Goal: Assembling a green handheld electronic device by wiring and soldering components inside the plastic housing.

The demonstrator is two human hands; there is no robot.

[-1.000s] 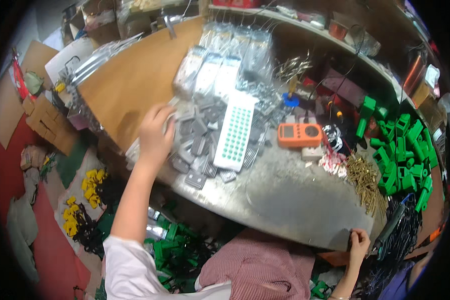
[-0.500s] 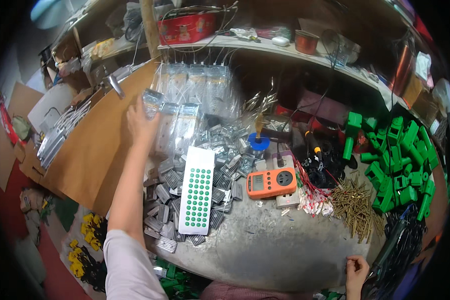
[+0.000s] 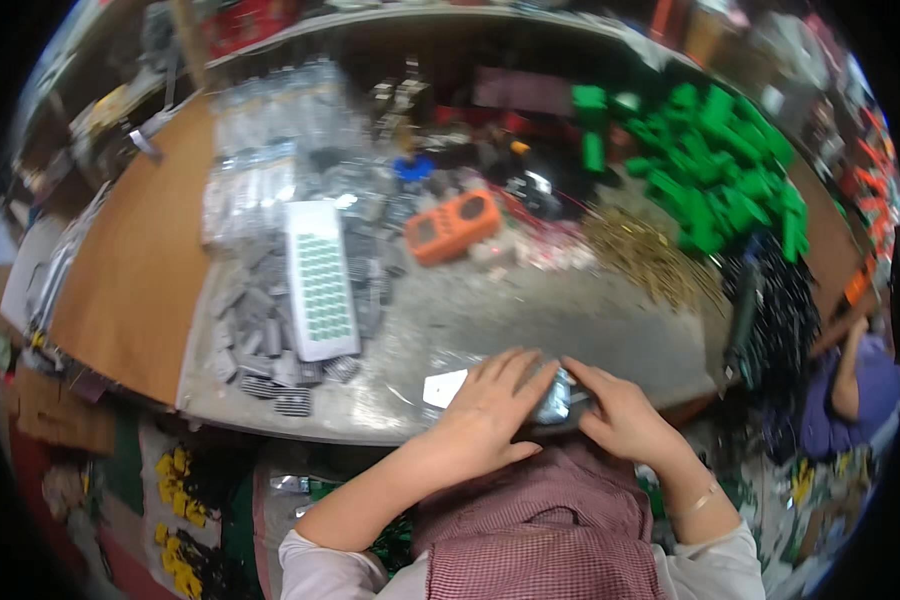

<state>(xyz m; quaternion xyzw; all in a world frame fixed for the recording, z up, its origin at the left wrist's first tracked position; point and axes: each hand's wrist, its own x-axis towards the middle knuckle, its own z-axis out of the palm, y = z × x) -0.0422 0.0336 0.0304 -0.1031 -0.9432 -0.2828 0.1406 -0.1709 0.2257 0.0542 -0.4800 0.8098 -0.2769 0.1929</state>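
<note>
Floor, far left: yellow parts with black cords.

Brown board, one, standing along the left end of the bench.

Clear-bagged packages, a group at the rear, beside the board.

Grey ribbed blocks, a loose heap in front of the packages; on it, one white sheet bearing rows of green dots.

Blue disc, rear, blurred.

Orange meter, one, tilted, with a dark round face at its right end.

Package in hand, one: clear film, white piece at the left, silvery block at the right; lying at the near edge of the bench, under and between the two hands.

Left hand: palm down across the middle of the package, fingers nearly straight and slightly parted, thumb standing off toward the near edge; laid over the package, not closed around it.

Right hand: at the package's right end, forefinger and thumb spread apart with that end between them; whether they pinch it cannot be told.

Brass-coloured rods, a loose pile.

Green parts, a large heap, rear right.

Black cords, a bundle hanging at the right end of the bench.

Person in purple, partly visible, far right.
</note>
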